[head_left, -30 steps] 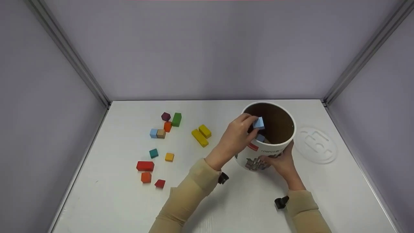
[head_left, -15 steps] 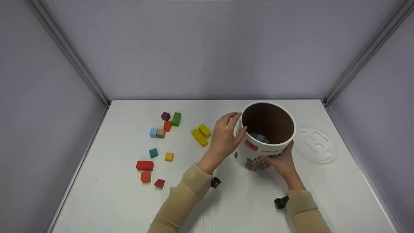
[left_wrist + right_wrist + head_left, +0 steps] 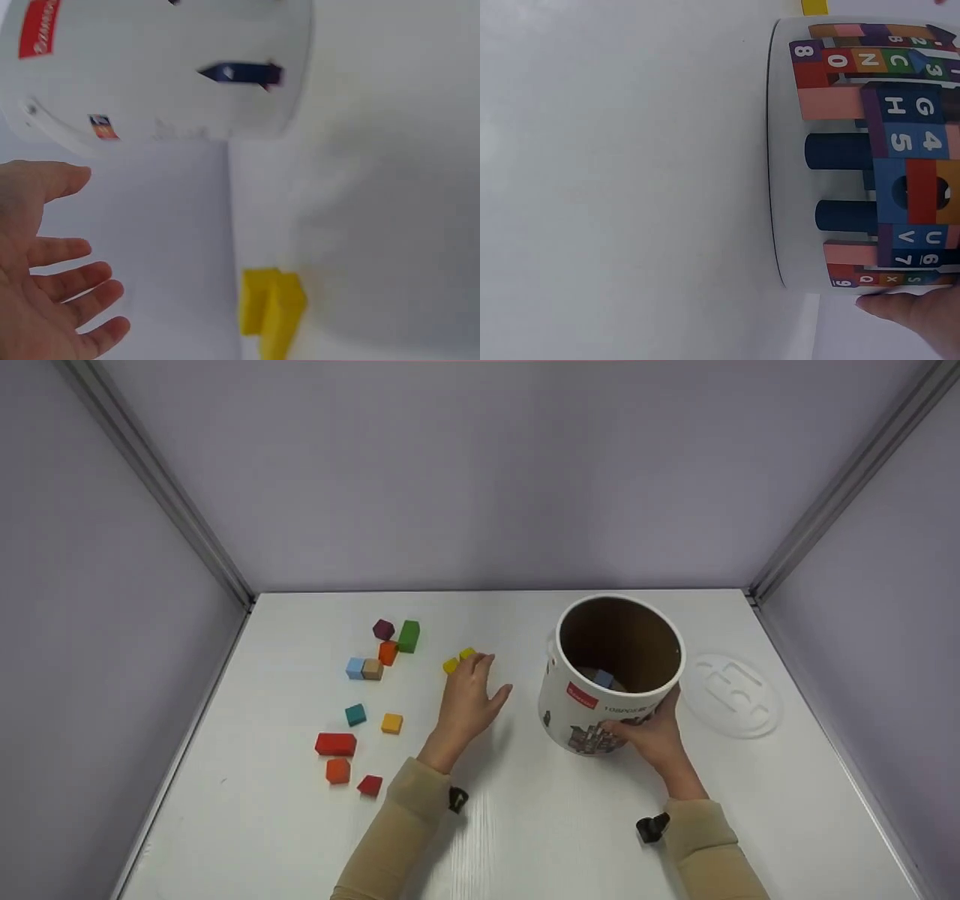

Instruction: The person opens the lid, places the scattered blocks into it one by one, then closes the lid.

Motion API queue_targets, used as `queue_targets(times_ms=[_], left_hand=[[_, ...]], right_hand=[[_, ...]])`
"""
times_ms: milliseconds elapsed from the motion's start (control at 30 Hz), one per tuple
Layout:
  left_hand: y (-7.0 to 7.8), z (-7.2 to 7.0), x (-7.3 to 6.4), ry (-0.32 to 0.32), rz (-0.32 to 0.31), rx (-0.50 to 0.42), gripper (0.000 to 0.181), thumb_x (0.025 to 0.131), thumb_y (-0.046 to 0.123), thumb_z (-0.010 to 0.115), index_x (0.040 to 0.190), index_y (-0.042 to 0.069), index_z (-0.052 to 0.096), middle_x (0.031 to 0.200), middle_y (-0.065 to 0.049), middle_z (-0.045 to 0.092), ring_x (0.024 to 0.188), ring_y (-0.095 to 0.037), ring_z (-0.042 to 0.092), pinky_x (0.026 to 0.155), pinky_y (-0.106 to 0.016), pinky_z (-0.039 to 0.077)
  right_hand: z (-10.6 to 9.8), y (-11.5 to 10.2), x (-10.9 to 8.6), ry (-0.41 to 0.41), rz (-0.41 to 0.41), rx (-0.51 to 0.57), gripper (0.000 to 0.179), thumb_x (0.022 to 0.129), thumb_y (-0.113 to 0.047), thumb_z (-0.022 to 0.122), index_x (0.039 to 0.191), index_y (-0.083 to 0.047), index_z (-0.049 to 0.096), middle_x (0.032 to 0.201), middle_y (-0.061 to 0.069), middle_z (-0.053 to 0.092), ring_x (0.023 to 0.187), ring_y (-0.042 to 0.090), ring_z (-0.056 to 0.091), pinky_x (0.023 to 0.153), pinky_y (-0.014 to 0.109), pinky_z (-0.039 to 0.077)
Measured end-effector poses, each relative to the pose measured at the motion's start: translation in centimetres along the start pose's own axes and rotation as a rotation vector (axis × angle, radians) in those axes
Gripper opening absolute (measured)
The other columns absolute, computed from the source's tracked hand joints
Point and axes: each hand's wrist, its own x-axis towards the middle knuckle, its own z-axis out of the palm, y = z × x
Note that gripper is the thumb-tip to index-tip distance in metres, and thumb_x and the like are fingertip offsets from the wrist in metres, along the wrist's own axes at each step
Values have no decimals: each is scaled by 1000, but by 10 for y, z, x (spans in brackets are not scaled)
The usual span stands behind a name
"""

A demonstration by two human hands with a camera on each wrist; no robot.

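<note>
A white cylindrical bucket (image 3: 556, 712) with printed block pictures stands at the right of the table, its mouth tilted toward the head camera. At its bottom shows a blue block (image 3: 603, 679). My right hand (image 3: 654, 741) grips the bucket's lower right side, thumb on the front wall; that thumb (image 3: 900, 309) also shows in the right wrist view. Over the middle of the table, my left hand (image 3: 466, 701) holds nothing, its fingers (image 3: 79, 285) spread apart in the left wrist view. Two yellow blocks (image 3: 450, 665) lie just beyond its fingertips, partly hidden by the hand.
A clear round lid (image 3: 731, 697) lies right of the bucket. Left of my left hand are scattered blocks, among them a green one (image 3: 409, 637), a teal cube (image 3: 355, 715), a yellow-orange cube (image 3: 391, 724) and a long red block (image 3: 336, 745). Walls border the table's back and sides.
My left hand has let go of a light blue cube over the bucket's mouth, then moved left and down to the yellow blocks. The right hand has kept its grip on the bucket.
</note>
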Motion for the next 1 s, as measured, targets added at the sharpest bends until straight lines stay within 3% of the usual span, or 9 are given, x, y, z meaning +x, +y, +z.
queue_targets(times_ms=[167,333,567,767,867,1000], left_hand=[[-25,8,-6,-70,-100,32,55,86,24,77,124,-10,57,121,-26,59,112,-38,57,98,-48,45],[-41,14,-9,-160,-165,101,54,86,28,78,122,-7,59,122,-24,57,109,-36,57,97,-46,45],[-55,23,-6,-303,-259,156,62,89,32,74,136,-2,52,138,-25,42,121,-37,48,105,-48,39],[-66,30,1,-332,-303,174,58,89,29,73,136,2,53,147,-29,31,131,-42,38,110,-53,31],[-68,31,3,-356,-326,174,53,90,28,71,133,0,55,146,-28,32,132,-41,36,111,-54,29],[-69,32,5,-362,-320,177,45,92,27,69,124,-3,60,134,-25,43,123,-37,43,108,-50,34]], right_hand=[[0,-1,-1,3,10,-23,131,64,4,88,152,-9,-7,151,24,21,142,39,20,117,49,15],[0,0,0,0,-2,-8,130,63,5,88,152,-9,-7,151,24,20,142,40,20,117,48,15],[0,1,0,-1,-18,19,129,63,7,88,151,-8,-5,151,26,21,140,41,21,117,49,13],[1,1,1,-2,2,22,129,63,6,89,151,-7,-5,149,27,23,139,42,23,117,49,13],[1,1,1,1,8,7,129,63,5,89,151,-7,-5,150,27,23,140,42,22,117,50,13],[1,1,0,1,7,8,130,63,5,89,152,-9,-5,151,26,22,141,41,22,117,49,13]])
